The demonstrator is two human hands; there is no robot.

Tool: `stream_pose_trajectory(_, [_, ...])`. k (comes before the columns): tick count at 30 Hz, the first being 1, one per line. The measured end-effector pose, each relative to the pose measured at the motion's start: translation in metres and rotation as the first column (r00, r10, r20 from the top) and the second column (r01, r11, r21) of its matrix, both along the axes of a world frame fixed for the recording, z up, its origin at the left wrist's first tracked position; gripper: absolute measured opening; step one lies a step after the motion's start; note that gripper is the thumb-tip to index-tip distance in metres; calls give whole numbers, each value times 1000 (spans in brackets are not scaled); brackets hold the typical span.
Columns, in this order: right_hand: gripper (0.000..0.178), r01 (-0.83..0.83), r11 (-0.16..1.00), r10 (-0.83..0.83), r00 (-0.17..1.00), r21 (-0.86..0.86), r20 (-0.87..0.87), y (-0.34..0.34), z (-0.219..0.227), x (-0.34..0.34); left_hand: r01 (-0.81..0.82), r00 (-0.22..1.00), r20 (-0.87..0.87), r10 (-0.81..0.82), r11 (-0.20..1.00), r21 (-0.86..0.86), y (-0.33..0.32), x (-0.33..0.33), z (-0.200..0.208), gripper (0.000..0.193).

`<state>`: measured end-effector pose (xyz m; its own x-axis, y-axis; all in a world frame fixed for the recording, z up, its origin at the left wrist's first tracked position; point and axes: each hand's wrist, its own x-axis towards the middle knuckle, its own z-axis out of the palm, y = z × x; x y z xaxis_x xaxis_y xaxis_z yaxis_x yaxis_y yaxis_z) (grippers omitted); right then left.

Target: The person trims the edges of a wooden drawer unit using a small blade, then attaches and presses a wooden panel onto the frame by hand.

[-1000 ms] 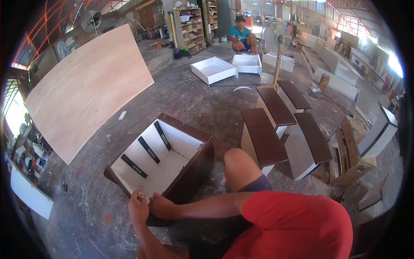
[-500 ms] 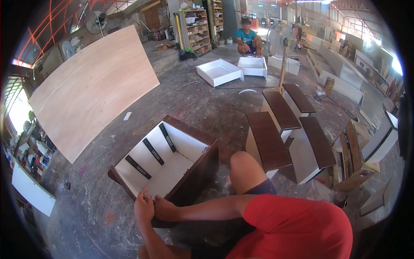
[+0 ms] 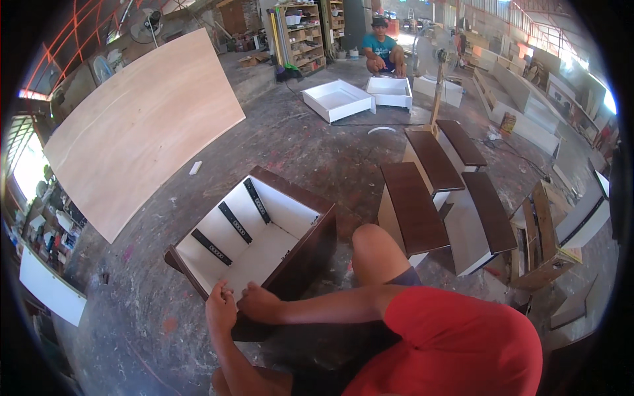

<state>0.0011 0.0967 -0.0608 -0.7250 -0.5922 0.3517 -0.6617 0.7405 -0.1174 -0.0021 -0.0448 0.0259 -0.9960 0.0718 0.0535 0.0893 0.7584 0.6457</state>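
Both hands have slid a little along the near edge of the cabinet box (image 3: 264, 237) since the earlier picture, and the box now sits a bit more toward the middle of the view. It is a brown wooden box, white inside, lying open side up on the dusty floor (image 3: 132, 330), right in front of the person's bent knee (image 3: 376, 254). Three black drawer rails (image 3: 234, 223) are fixed to its inner wall. The left hand (image 3: 221, 310) rests on the near corner of the box with its fingers curled over the edge, holding the board. The right hand (image 3: 261, 305) lies just beside it, touching the same edge; I cannot tell if it grips or only presses. The box looks stiff and hard, and likely heavy for one hand. Its boards are smooth, so they could slip. I think the best place to hold it is by the thick top edges or the corners, with two hands well apart. Dark brown drawers (image 3: 422, 191) lie to the right, a big plywood sheet (image 3: 139, 125) lies to the left, and another person (image 3: 383, 53) crouches far off by white boxes (image 3: 337, 100).
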Motion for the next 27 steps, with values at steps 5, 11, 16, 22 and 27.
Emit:
stream_pose_trajectory(5, [19,23,986,-46,989,165,138,-11,21,11,9,1000,-18,-8,999,51,4,-5,-5,36])
stream_pose_trajectory(11, [18,25,979,-22,1000,202,-19,-11,-2,3,20,1000,19,-19,998,-55,13,-6,3,36])
stream_pose_trajectory(16, [19,42,996,-51,991,79,121,3,7,2,25,1000,9,-25,1000,-10,9,-6,3,36])
stream_pose_trajectory(22, [13,24,995,-48,965,-97,-258,-20,-1,5,19,999,31,-18,999,-32,8,-12,-10,36])
stream_pose_trajectory(27, [15,6,999,-8,999,-52,-34,11,-3,0,32,999,-16,-32,999,-10,5,-3,0,37])
